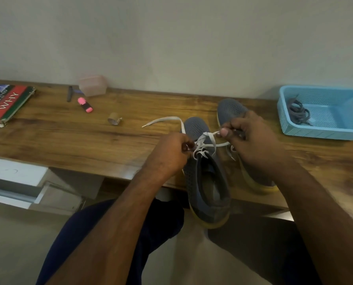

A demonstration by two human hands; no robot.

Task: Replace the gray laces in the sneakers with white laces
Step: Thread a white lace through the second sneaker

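1. Wooden desk (pixel 68 136) against a plain wall; blue plastic basket (pixel 323 132) holds the removed gray laces (pixel 297 113).
2. Near gray perforated sneaker (pixel 207 182) overhangs the desk edge; flat white lace (pixel 209 140) partly threaded.
3. Left hand (pixel 169 155) pinches lace at the eyelets; right hand (pixel 247 136) pinches the other end.
4. Judged mid-lacing; next needs an aglet fed through an eyelet.
5. Second sneaker (pixel 231 110) mostly hidden; its lacing unclear.

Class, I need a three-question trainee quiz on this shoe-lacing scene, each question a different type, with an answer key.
1. True or false: the gray laces lie in the blue basket.
2. What do both hands, left and right, hold? A) white lace B) pink highlighter C) book
3. Fill in: both sneakers, near and far, rest on the wooden ____.

Key: 1 true; 2 A; 3 desk.
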